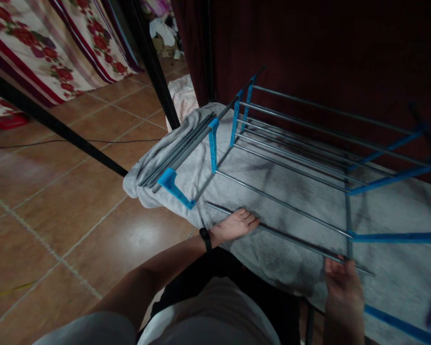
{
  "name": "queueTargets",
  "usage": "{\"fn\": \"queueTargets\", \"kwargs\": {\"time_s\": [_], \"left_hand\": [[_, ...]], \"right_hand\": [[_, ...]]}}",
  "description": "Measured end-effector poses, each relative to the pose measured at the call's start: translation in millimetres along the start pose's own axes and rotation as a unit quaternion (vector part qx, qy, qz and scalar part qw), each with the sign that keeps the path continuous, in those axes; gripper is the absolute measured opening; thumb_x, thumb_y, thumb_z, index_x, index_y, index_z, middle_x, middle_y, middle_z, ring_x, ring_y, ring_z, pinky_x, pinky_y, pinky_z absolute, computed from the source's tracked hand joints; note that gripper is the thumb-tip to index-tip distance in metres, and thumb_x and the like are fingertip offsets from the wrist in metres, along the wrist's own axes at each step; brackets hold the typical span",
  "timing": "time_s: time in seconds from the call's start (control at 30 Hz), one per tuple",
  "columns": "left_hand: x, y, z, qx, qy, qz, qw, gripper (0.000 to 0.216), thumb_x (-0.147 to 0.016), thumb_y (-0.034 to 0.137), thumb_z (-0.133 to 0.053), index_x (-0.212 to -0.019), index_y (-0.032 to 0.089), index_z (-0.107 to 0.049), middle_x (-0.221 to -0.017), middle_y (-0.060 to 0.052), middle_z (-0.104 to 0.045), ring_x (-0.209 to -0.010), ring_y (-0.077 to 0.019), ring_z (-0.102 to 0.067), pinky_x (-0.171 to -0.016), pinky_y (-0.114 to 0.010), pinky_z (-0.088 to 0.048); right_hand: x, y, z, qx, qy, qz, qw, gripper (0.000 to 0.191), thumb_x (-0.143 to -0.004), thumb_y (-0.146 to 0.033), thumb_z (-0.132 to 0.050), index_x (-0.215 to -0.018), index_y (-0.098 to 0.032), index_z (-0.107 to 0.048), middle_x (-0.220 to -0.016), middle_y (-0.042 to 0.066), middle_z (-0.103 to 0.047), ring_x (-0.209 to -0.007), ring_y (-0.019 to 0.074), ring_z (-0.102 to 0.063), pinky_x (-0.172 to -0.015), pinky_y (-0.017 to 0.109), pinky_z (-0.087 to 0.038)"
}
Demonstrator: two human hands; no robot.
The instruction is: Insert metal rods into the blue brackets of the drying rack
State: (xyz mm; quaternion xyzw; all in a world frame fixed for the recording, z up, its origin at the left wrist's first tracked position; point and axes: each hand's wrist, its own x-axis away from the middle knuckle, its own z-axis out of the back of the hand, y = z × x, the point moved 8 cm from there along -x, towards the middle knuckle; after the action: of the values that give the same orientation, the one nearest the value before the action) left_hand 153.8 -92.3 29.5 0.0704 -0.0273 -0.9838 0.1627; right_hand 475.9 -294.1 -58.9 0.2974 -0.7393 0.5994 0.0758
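A loose metal rod (294, 238) lies across in front of me, just above a grey blanket. My left hand (239, 224) is closed over its left part, palm down. Near the rod's right end my right hand (341, 275) grips it from below, close to the end of an upright pole (348, 211). Beyond the rod stands a partly assembled rack (287, 199) of thin metal bars with blue plastic brackets. One blue bracket (170, 182) juts toward me at the rack's left end, and another blue bracket (398, 238) extends right from the pole.
Several loose grey rods (183, 151) lie bundled on the blanket (147, 194) at the left. Black bed-frame poles (153, 62) rise beyond the corner. Behind the rack is a dark red panel (309, 52). A floral curtain (57, 48) hangs over the tiled floor (104, 167), where a thin cable runs.
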Motion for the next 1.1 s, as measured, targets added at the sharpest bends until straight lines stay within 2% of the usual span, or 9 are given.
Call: {"fn": "queueTargets", "kwargs": {"time_s": [0.1, 0.23, 0.37, 0.47, 0.57, 0.77, 0.83, 0.9, 1.1], "left_hand": [[3, -9, -1, 0.015, -0.001, 0.044, 0.999, 0.039, -0.099, 0.009, -0.037, -0.127, 0.018, -0.063, -0.107, -0.010, -0.068, -0.098, -0.0238, -0.060, -0.091, -0.037, -0.040], [22, -45, 6, 0.024, 0.038, 0.172, 0.984, 0.036, -0.094, 0.010, -0.046, -0.123, 0.018, -0.067, -0.106, -0.013, -0.069, -0.101, -0.0283, -0.061, -0.095, -0.044, -0.043], [57, -87, 21, 0.029, 0.095, 0.303, 0.948, 0.035, -0.087, 0.010, -0.053, -0.114, 0.021, -0.071, -0.108, -0.013, -0.070, -0.108, -0.0320, -0.060, -0.105, -0.052, -0.040], [84, -112, 30, 0.081, 0.171, 0.393, 0.900, 0.033, -0.082, 0.009, -0.055, -0.108, 0.022, -0.072, -0.114, -0.012, -0.069, -0.115, -0.0330, -0.058, -0.107, -0.054, -0.039], [108, -128, 27, 0.223, 0.292, 0.473, 0.801, 0.033, -0.079, 0.011, -0.060, -0.107, 0.022, -0.072, -0.115, -0.010, -0.067, -0.109, -0.0287, -0.062, -0.100, -0.047, -0.047], [115, -130, -15, 0.601, 0.428, 0.493, 0.462, 0.028, -0.074, 0.022, -0.075, -0.101, 0.019, -0.068, -0.082, 0.000, -0.066, -0.071, -0.0139, -0.065, -0.071, -0.028, -0.052], [116, -128, -18, 0.638, 0.451, 0.492, 0.383, 0.030, -0.071, 0.023, -0.081, -0.097, 0.018, -0.067, -0.080, 0.001, -0.066, -0.067, -0.0114, -0.064, -0.070, -0.026, -0.051], [114, -127, -18, 0.661, 0.447, 0.490, 0.351, 0.031, -0.069, 0.021, -0.084, -0.095, 0.017, -0.068, -0.081, -0.001, -0.069, -0.067, -0.0106, -0.064, -0.068, -0.025, -0.051], [107, -123, -13, 0.705, 0.440, 0.452, 0.324, 0.025, -0.071, 0.018, -0.086, -0.092, 0.015, -0.072, -0.092, -0.006, -0.075, -0.074, -0.0122, -0.067, -0.070, -0.024, -0.053]], "right_hand": [[1, 3, 3, -0.043, 0.045, -0.013, 0.998, 0.003, -0.083, -0.025, -0.070, -0.082, -0.023, -0.068, -0.084, -0.001, -0.069, -0.083, 0.0116, -0.069, -0.095, 0.030, -0.057], [3, 4, 5, -0.064, 0.035, -0.015, 0.997, 0.007, -0.079, -0.015, -0.066, -0.082, -0.020, -0.068, -0.090, -0.001, -0.071, -0.087, 0.0103, -0.070, -0.100, 0.028, -0.055], [2, 0, 9, -0.053, 0.011, 0.015, 0.998, 0.014, -0.074, -0.010, -0.065, -0.083, -0.020, -0.069, -0.098, 0.001, -0.072, -0.094, 0.0137, -0.071, -0.104, 0.033, -0.054], [2, -2, 11, -0.049, 0.014, 0.022, 0.998, 0.018, -0.073, -0.007, -0.064, -0.085, -0.020, -0.070, -0.100, 0.002, -0.072, -0.094, 0.0143, -0.071, -0.104, 0.035, -0.055], [1, 0, 11, -0.065, 0.026, 0.004, 0.998, 0.026, -0.069, -0.001, -0.061, -0.085, -0.020, -0.070, -0.096, 0.000, -0.072, -0.092, 0.0115, -0.071, -0.102, 0.030, -0.055], [-2, 0, 14, -0.082, 0.055, 0.015, 0.995, 0.021, -0.074, -0.003, -0.058, -0.080, -0.020, -0.069, -0.096, 0.001, -0.071, -0.092, 0.0120, -0.071, -0.103, 0.032, -0.056], [0, -1, 13, -0.078, 0.051, 0.017, 0.996, 0.019, -0.074, -0.004, -0.059, -0.078, -0.020, -0.067, -0.097, 0.002, -0.071, -0.092, 0.0131, -0.071, -0.104, 0.035, -0.055], [4, -4, 8, -0.067, 0.033, 0.030, 0.997, 0.017, -0.074, -0.006, -0.060, -0.078, -0.021, -0.067, -0.099, 0.002, -0.071, -0.094, 0.0152, -0.071, -0.106, 0.040, -0.055], [20, -9, -7, -0.027, 0.007, 0.049, 0.998, 0.017, -0.072, -0.012, -0.066, -0.081, -0.025, -0.068, -0.103, 0.002, -0.071, -0.105, 0.0175, -0.070, -0.112, 0.044, -0.051]]}}
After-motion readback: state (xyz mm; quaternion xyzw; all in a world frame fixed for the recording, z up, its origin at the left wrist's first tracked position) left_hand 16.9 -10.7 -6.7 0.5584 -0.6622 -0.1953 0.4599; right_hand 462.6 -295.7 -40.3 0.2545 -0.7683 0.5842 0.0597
